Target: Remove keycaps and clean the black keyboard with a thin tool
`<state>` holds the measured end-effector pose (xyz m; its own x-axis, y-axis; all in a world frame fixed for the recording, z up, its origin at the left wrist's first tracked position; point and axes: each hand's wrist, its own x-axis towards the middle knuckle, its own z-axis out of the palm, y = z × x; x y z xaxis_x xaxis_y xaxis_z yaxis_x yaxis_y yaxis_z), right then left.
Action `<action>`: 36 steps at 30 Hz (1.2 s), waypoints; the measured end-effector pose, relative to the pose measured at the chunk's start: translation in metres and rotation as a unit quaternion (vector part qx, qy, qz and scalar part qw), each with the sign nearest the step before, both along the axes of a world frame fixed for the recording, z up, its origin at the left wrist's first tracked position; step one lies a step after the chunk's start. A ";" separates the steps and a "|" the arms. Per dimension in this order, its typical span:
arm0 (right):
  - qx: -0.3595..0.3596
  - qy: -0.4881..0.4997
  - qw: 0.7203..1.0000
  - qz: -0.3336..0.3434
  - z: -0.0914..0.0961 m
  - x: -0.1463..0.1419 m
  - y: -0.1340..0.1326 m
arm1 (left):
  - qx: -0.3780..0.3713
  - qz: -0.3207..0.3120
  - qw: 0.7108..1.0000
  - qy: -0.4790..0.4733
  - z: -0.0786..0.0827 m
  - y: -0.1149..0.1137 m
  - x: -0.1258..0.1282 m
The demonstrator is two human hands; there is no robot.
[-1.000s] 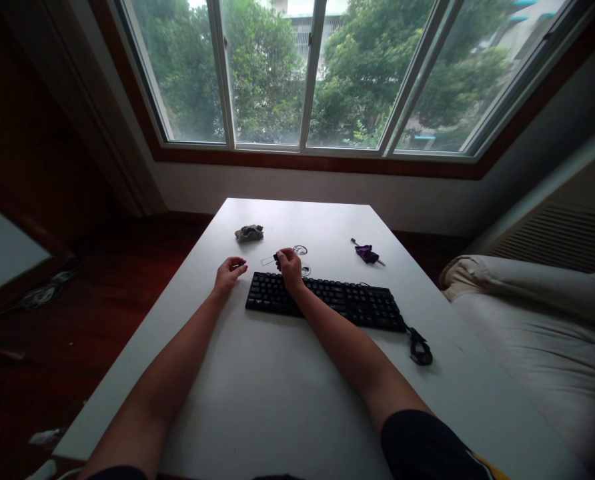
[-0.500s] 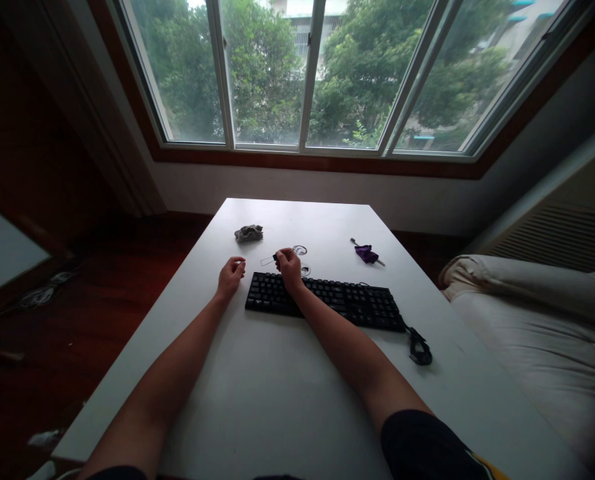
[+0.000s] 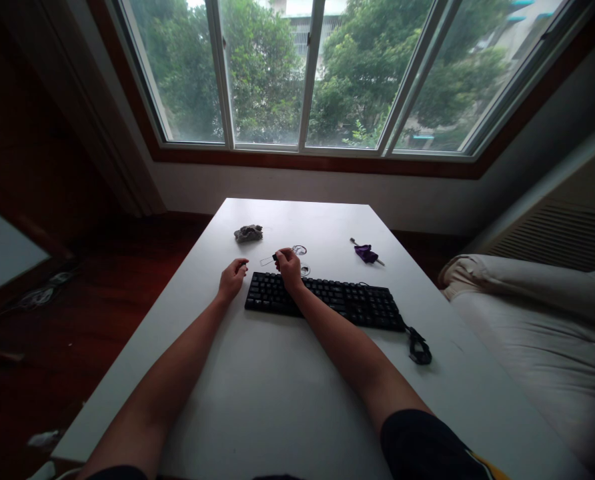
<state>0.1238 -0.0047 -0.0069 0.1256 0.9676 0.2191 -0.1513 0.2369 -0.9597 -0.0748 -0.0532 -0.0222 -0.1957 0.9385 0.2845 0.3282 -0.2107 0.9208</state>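
Note:
A keycap puller with a black handle and a thin wire loop is pinched in my right hand. Its loop points left, just past the far left corner of the black keyboard. My right wrist and forearm cross over the keyboard and hide part of its keys. Left of the keyboard, my left hand is closed, thumb against fingers. A small dark piece shows at its fingertips, too small to name surely. The white table lies under both arms.
A crumpled grey cloth lies at the far left. Beyond my right hand are a small ring-shaped item and a round item. A purple cloth with a brush-like stick sits far right. The keyboard's bundled cable lies nearer.
My left hand has shifted slightly to the right and turned, so a dark piece shows at its fingertips. My right hand with the keycap puller stays almost still.

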 end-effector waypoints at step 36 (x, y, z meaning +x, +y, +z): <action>-0.001 0.002 1.000 0.008 -0.003 -0.001 0.003 | 0.002 0.012 0.994 0.110 0.006 -0.005 0.001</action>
<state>0.1231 -0.0015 -0.0101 0.1103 0.9700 0.2165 -0.1588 0.2322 -0.9596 -0.0741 -0.0579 -0.0163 -0.1504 0.9330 0.3270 0.5262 -0.2045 0.8254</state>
